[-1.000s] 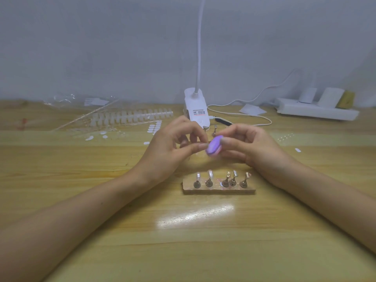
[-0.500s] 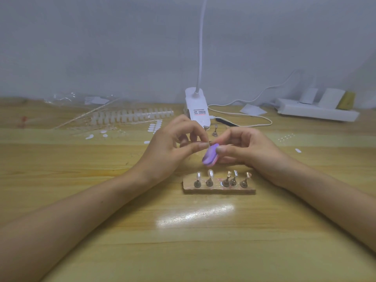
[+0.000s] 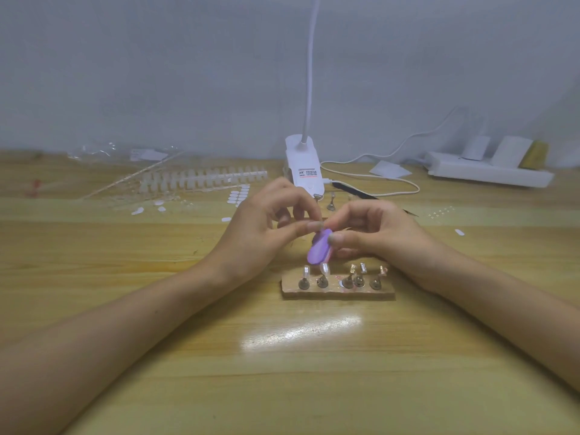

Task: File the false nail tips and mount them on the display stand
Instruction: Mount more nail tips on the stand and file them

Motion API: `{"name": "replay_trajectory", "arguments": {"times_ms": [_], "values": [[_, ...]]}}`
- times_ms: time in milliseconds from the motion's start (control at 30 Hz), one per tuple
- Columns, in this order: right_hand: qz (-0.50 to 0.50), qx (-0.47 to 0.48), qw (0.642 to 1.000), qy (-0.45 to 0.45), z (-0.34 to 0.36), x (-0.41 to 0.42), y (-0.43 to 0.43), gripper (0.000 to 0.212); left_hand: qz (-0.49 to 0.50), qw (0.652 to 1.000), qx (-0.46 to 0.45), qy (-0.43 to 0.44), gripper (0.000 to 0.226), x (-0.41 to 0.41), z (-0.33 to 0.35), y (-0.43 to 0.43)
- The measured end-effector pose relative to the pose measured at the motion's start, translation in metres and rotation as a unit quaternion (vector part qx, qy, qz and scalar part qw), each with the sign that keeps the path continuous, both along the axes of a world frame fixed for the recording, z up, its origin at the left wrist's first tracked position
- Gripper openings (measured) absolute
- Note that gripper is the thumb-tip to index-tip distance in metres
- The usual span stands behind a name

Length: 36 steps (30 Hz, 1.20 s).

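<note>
File (image 3: 317,252) has dipped since a second ago: its purple face now slants down toward the stand (image 3: 337,291), where before it sat higher, level with the knuckles. From here I see the right hand (image 3: 376,230) gripping it, thumb on top, fingers curled beneath. Left hand (image 3: 260,227) stays put, thumb and forefinger pinched on a clear tip (image 3: 320,221) right against the file's upper end. Both hands meet there, above the stand on the desk (image 3: 282,356). That tip is nearly lost between the fingertips; I can barely make it out. Two mounted tips (image 3: 324,269) sit on the stand's left side, but the three right pegs (image 3: 359,279) are too blurred to call. Both forearms run off the bottom edge.
</note>
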State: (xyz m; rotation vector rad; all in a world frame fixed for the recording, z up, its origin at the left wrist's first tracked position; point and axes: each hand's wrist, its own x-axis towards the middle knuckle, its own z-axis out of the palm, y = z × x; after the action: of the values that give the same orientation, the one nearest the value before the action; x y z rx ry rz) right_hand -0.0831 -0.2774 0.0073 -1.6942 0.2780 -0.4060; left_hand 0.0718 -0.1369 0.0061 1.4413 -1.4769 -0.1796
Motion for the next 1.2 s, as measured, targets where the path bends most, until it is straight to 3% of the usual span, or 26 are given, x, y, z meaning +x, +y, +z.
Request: {"name": "replay_trajectory", "arguments": {"times_ms": [233, 400, 533, 633, 733, 867, 967, 1067, 1200], "values": [[-0.037, 0.051, 0.998, -0.023, 0.000, 0.000, -0.007, 0.018, -0.010, 1.000, 0.004, 0.015, 0.008, 0.000, -0.001, 0.002], [-0.003, 0.007, 1.000, -0.009, 0.000, 0.000, 0.000, 0.015, 0.004, 1.000, 0.001, 0.009, 0.009, 0.001, -0.001, 0.000], [-0.058, 0.051, 0.996, -0.041, 0.001, 0.000, -0.002, 0.016, -0.001, 1.000, -0.003, 0.014, 0.012, 0.000, 0.000, 0.001], [-0.003, 0.003, 1.000, -0.005, 0.001, 0.000, 0.002, 0.012, 0.003, 1.000, -0.003, 0.015, 0.013, 0.000, 0.001, 0.001], [-0.063, 0.045, 0.996, -0.037, 0.001, 0.000, -0.001, 0.017, -0.002, 1.000, -0.004, 0.019, 0.014, 0.000, 0.000, 0.000], [-0.012, 0.010, 1.000, -0.010, 0.001, 0.000, 0.002, 0.014, 0.001, 1.000, -0.005, 0.012, 0.009, 0.001, -0.001, -0.001], [-0.063, 0.046, 0.996, -0.038, 0.001, -0.001, 0.000, 0.018, 0.000, 1.000, -0.004, 0.013, 0.010, 0.002, -0.002, 0.000], [-0.004, 0.005, 1.000, -0.007, 0.001, -0.001, 0.004, 0.014, 0.004, 1.000, -0.002, 0.010, 0.009, 0.002, -0.001, -0.001], [-0.060, 0.052, 0.996, -0.038, 0.000, 0.000, -0.003, 0.019, -0.005, 1.000, -0.005, 0.013, 0.009, 0.001, -0.002, 0.000]]}}
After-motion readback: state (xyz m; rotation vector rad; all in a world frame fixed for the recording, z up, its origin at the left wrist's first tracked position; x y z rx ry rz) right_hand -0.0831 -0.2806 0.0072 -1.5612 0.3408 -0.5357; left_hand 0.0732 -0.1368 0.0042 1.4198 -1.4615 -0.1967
